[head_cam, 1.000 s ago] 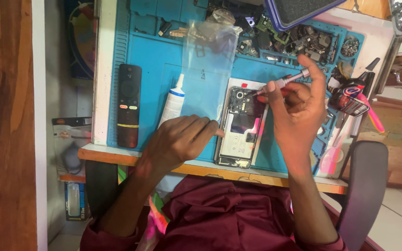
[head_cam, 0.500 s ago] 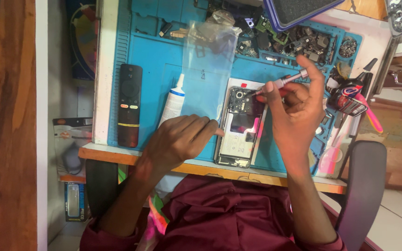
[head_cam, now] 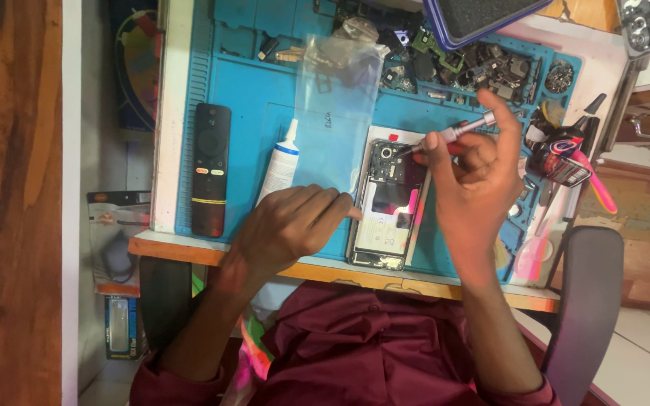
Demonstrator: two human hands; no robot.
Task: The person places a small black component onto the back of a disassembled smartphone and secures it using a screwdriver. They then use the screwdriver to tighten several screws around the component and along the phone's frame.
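An opened smartphone (head_cam: 385,207) with its back cover off lies on a blue work mat (head_cam: 250,98), its inner boards showing. My left hand (head_cam: 291,225) rests flat on the mat with fingertips pressing the phone's left edge. My right hand (head_cam: 475,184) grips a small silver screwdriver (head_cam: 457,134) whose tip points down at the phone's camera end. A clear plastic bag (head_cam: 338,113) lies just above the phone, and a white glue tube (head_cam: 278,164) lies beside my left hand.
A black remote control (head_cam: 211,169) lies at the mat's left. Several small phone parts (head_cam: 483,64) fill the mat's top trays. A blue-rimmed case (head_cam: 475,16) sits at the top. Pink-handled tools (head_cam: 592,184) lie at the right, near a grey chair arm (head_cam: 584,301).
My right hand has shifted slightly, bringing the screwdriver tip closer to the phone's camera end. My left hand has stayed on the phone's edge.
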